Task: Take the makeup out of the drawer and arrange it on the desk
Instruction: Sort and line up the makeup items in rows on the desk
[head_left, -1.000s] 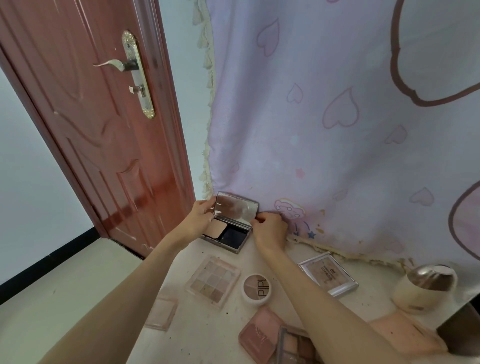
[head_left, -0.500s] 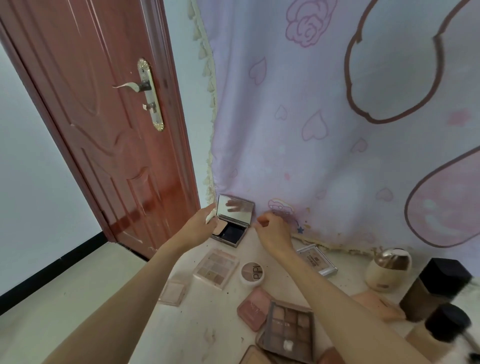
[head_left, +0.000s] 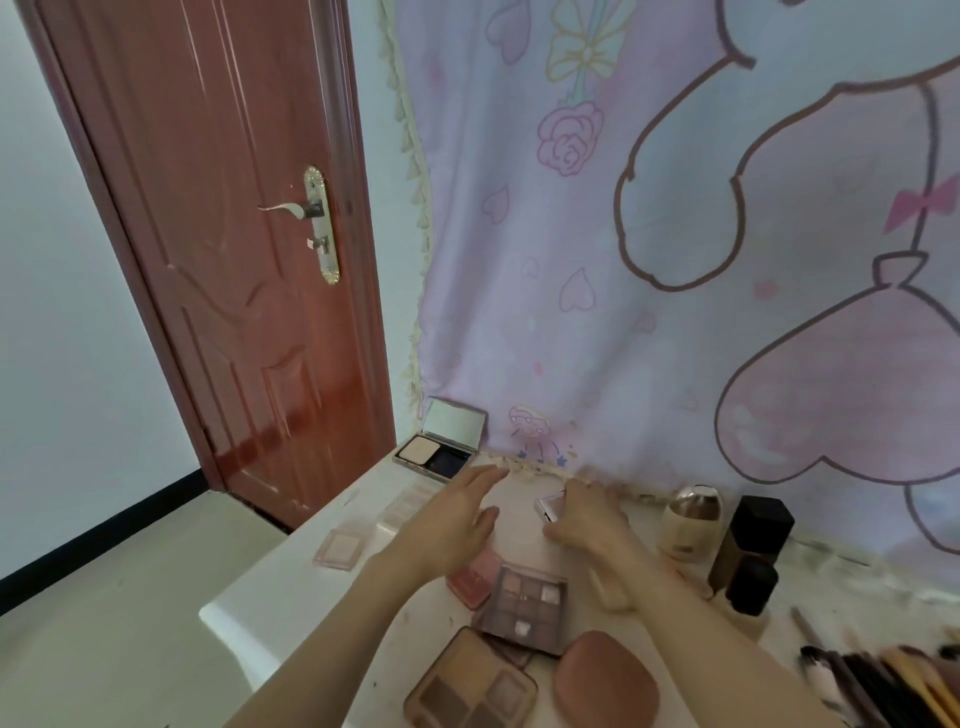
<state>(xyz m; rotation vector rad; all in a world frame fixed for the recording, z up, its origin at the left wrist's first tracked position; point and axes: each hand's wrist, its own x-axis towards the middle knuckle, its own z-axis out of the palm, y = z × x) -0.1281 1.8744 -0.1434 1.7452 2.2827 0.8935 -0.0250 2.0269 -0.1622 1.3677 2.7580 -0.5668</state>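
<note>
Open compact (head_left: 444, 439) showing powder pans, left hand (head_left: 451, 525) spread, right hand (head_left: 584, 519) gripping small case (head_left: 548, 506)

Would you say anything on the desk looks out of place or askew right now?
Mostly tidy, but near the front edge the purple eyeshadow palette lies tilted, overlapping the pink compact and the brown palette. The desk surface looks smudged.

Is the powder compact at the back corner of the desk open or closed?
Open. The powder compact stands with its mirrored lid raised against the curtain, and the pale powder pan and dark compartment in its base are showing. Neither hand touches it.
</note>
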